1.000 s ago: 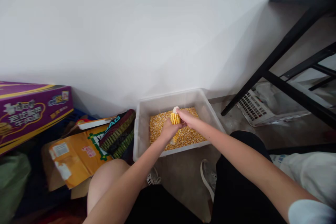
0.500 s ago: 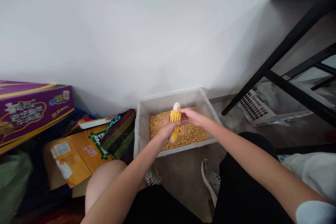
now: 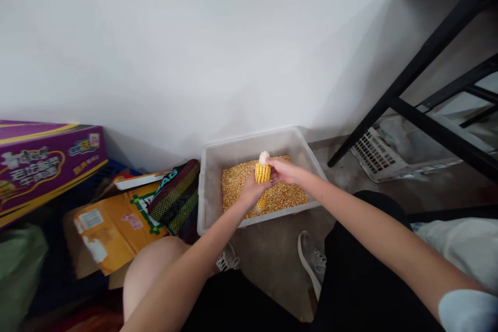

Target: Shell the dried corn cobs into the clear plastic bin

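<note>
An ear of corn (image 3: 263, 173) stands nearly upright between my hands, its top end bare and whitish, yellow kernels covering the part below. Wrapped around its middle from the left is my left hand (image 3: 252, 188). My right hand (image 3: 283, 170) grips it near the top, thumb against the kernels by the bare end. Beneath both hands lies a white plastic bin (image 3: 218, 151) holding a layer of loose corn kernels (image 3: 237, 179). The fingers partly cover the ear's middle.
Left of the bin lie a mesh bag (image 3: 177, 197), a flattened orange carton (image 3: 116, 223) and a purple box (image 3: 46, 166). To the right stand a black metal frame (image 3: 389, 98) and a white basket (image 3: 377, 158). My shoes (image 3: 311, 259) are just in front of the bin.
Both hands and the ear of corn have shifted slightly right, with the ear standing a little more upright. Both hands keep their hold.
</note>
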### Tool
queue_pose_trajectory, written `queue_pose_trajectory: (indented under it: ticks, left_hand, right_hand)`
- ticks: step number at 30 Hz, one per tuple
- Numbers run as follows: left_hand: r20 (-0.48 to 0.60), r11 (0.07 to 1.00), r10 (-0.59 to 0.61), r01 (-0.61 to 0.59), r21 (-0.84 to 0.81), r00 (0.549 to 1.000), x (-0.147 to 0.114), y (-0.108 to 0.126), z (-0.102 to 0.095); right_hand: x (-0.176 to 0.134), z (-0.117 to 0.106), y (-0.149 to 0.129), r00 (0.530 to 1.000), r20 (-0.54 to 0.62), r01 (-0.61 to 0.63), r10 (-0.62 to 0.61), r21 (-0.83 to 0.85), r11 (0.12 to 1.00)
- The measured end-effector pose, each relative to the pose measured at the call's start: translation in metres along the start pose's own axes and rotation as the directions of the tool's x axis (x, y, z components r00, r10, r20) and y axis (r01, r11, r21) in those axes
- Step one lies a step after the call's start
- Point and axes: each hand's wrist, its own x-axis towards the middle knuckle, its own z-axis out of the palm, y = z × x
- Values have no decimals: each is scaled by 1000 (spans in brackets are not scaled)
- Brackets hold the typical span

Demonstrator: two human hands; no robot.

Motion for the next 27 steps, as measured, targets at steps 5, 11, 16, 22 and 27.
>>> queue_pose_trajectory:
  ticks: [5, 11, 16, 22, 27]
  left_hand:
    - [83, 993, -108, 111, -29, 991, -4, 5, -11]
    - [272, 976, -216, 208, 59, 938, -3, 17, -34]
    - [430, 926, -358, 376, 46, 829, -3, 48, -59]
    - [220, 912, -195, 259, -316, 956, 13, 76, -98]
    - [1, 938, -109, 103, -331, 994, 28, 60, -80]
  right_hand:
    - [-7, -6, -10, 999, 21, -29, 31, -105, 994]
    - [-21, -19, -22, 982, 56, 187, -179, -230, 955]
    - [-24, -30, -26, 961, 259, 161, -96, -241, 957]
    - [-25, -27, -24, 982, 180, 73, -54, -102, 992]
    - [-22, -8, -24, 975, 218, -32, 38, -27, 999]
